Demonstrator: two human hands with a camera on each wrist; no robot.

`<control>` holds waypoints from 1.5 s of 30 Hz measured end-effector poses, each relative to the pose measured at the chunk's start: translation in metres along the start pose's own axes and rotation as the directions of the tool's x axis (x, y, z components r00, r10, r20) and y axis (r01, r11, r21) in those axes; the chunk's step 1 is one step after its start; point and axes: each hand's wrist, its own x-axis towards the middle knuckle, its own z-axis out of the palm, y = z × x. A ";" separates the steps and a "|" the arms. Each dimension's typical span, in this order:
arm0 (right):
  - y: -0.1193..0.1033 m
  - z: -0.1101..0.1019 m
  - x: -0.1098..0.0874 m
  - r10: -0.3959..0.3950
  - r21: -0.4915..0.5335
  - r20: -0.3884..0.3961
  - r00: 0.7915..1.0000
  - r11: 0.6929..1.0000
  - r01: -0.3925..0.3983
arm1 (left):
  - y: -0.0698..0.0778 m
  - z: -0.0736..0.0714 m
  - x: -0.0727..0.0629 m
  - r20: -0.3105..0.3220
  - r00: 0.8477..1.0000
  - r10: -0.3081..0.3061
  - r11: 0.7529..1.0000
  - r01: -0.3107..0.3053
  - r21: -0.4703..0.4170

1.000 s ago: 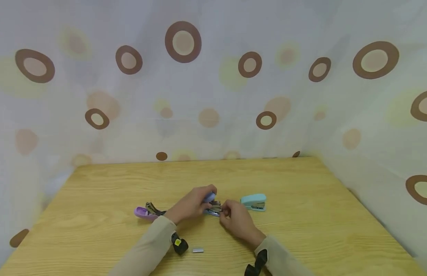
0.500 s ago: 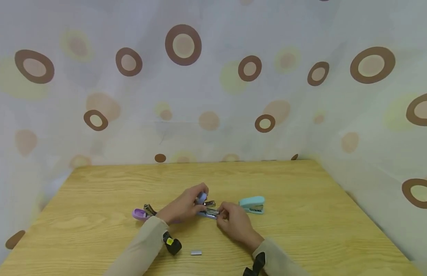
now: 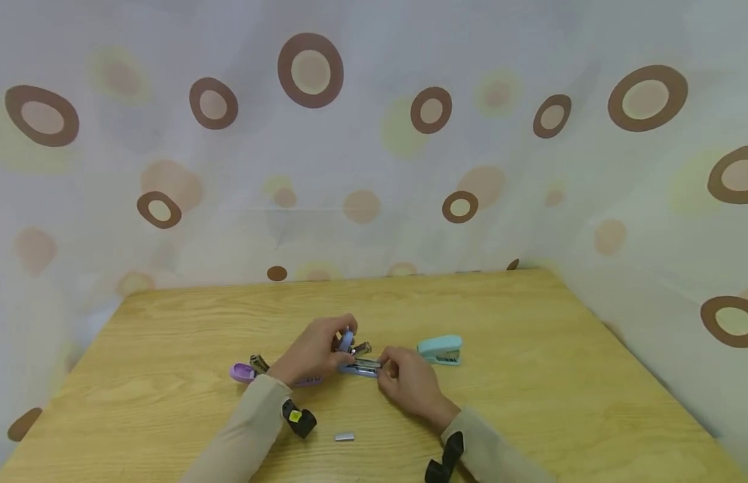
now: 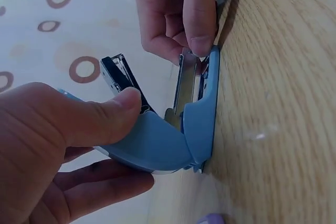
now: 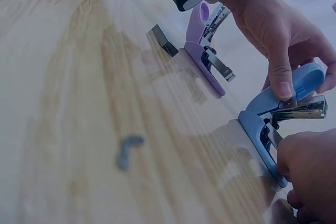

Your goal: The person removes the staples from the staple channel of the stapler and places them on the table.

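A blue stapler stands opened wide on the table, its top cover and black-and-silver arm tilted up from the base. My left hand grips the raised cover, the thumb lying along its side. At the front end of the base, my right hand pinches the stapler with thumb and index finger, right at the tip of the metal staple channel. My right fingers hide that tip in the right wrist view. Close to my left wrist lies an opened purple stapler, partly covered by my left hand.
A closed mint-green stapler rests just beyond my right hand. A small grey staple strip lies on the wooden table between my forearms. A patterned curtain hangs behind the table.
The blue stapler has shifted left, and its upper arm has swung up away from the base. My left hand has moved left with the cover; my right hand stays at the front end.
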 end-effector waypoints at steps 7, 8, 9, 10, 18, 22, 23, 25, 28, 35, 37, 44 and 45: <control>-0.002 -0.002 0.000 0.016 -0.004 0.030 0.999 1.000 -0.016 | -0.008 -0.003 -0.002 0.020 0.999 0.028 0.995 -0.026 -0.099; -0.002 -0.002 0.000 0.020 -0.004 0.038 0.999 1.000 -0.020 | -0.010 -0.003 -0.002 0.025 0.999 0.034 0.994 -0.031 -0.107; -0.003 -0.002 0.000 0.022 0.001 0.045 0.999 1.000 -0.022 | -0.011 -0.003 -0.003 0.029 0.999 0.031 0.993 -0.027 -0.112; -0.003 -0.002 0.001 0.025 -0.002 0.053 0.998 1.000 -0.025 | -0.013 -0.004 -0.003 0.031 0.999 0.025 0.993 -0.022 -0.115; -0.004 -0.001 0.001 0.028 0.017 0.072 0.997 0.999 -0.029 | -0.015 -0.009 -0.008 0.050 0.996 -0.071 0.972 0.081 -0.221; -0.005 0.000 0.001 0.017 0.046 0.086 0.996 0.999 -0.021 | -0.018 -0.011 -0.013 0.058 0.993 -0.101 0.961 0.112 -0.253; -0.005 0.000 0.001 0.015 0.051 0.083 0.996 0.999 -0.019 | -0.020 -0.011 -0.014 0.059 0.992 -0.114 0.954 0.125 -0.273; -0.005 0.000 0.003 0.004 0.051 0.080 0.997 0.999 -0.008 | -0.022 -0.012 -0.018 0.061 0.988 -0.140 0.935 0.152 -0.319; -0.004 -0.003 0.005 -0.013 0.031 0.083 0.996 0.999 0.011 | -0.026 -0.011 -0.021 0.068 0.984 -0.166 0.911 0.180 -0.371; -0.003 -0.008 0.008 -0.039 -0.027 0.102 0.994 0.999 0.042 | -0.026 -0.011 -0.022 0.067 0.980 -0.188 0.907 0.199 -0.370; -0.004 -0.009 0.010 -0.038 -0.038 0.108 0.993 0.998 0.042 | -0.024 -0.011 -0.022 0.060 0.980 -0.188 0.919 0.197 -0.342; -0.008 -0.014 0.014 -0.111 -0.129 0.130 0.985 0.983 0.128 | -0.018 -0.014 -0.021 0.070 0.983 -0.172 0.946 0.185 -0.265; -0.008 -0.015 0.016 -0.148 -0.129 0.134 0.980 0.978 0.165 | -0.017 -0.015 -0.021 0.076 0.982 -0.175 0.946 0.189 -0.262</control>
